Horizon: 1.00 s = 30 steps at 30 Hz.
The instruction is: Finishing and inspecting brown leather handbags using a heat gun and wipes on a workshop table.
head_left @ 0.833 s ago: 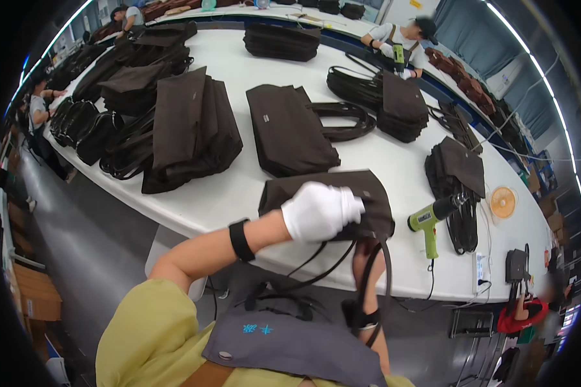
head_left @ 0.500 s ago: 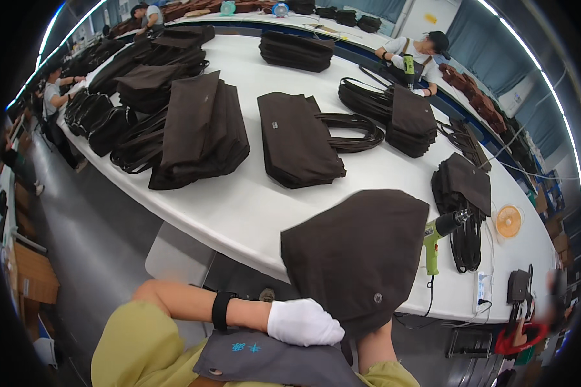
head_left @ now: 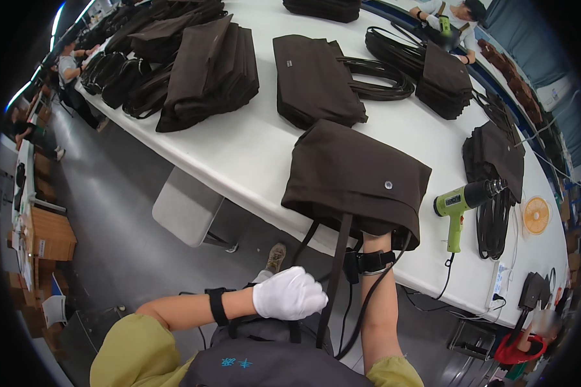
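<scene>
A dark brown tote bag hangs over the table's near edge, its mouth toward me and a round metal stud on its flap. My right forearm, with a black wristband, runs up into the bag's mouth; the hand inside is hidden. Two long straps dangle from the bag toward my lap. Beside them my left hand, in a white glove, is closed with curled fingers; whether a strap is in it does not show. On the table right of the bag stands a green heat gun.
Stacks of dark bags lie at the left on the white table; another bag pile is beyond mine. More bags, an orange round fan and a power strip are at the right. A stool stands left. Other people work nearby.
My left hand has come off the bag's lower edge and moved slightly left and up. The bag has turned, with its straps now hanging down, and my right forearm reaches further forward into it.
</scene>
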Available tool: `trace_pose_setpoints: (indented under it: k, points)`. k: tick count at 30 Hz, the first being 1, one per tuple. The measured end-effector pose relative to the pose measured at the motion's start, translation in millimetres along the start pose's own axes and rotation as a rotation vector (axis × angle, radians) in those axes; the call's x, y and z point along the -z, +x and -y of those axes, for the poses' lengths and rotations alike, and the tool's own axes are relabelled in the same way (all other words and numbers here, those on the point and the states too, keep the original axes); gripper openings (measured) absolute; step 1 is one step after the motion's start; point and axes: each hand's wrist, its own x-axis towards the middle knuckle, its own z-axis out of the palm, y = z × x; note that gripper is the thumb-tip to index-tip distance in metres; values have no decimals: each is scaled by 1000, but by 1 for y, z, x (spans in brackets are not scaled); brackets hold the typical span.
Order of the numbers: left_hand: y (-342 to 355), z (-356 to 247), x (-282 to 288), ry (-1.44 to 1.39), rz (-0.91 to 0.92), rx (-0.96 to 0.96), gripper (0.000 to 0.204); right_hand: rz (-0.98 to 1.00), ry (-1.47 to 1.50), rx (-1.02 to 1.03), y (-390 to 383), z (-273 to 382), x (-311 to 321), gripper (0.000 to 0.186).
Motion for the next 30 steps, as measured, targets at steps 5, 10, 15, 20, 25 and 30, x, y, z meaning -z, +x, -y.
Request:
trace_pose_setpoints:
  k: [5, 10, 15, 20, 25, 30]
  points:
    - [33, 106, -89, 47, 59, 724, 37, 7, 23, 46, -31, -5, -8, 40]
    - [16, 159, -130, 241, -490, 477, 39, -32, 21, 59, -55, -34, 5, 41]
    - [5, 179, -142, 205, -425, 466, 39, -36, 23, 51, -28, -31, -48, 41]
    - [-9, 200, -152, 124, -325, 465, 38, -21, 3, -6, -14, -56, -65, 42]
    - [-15, 255, -129, 23, -242, 463, 38, 0, -40, -57, 24, -99, -51, 43]
    - [-30, 273, -130, -81, -178, 433, 37, -3, -101, -97, -7, -114, -48, 44]
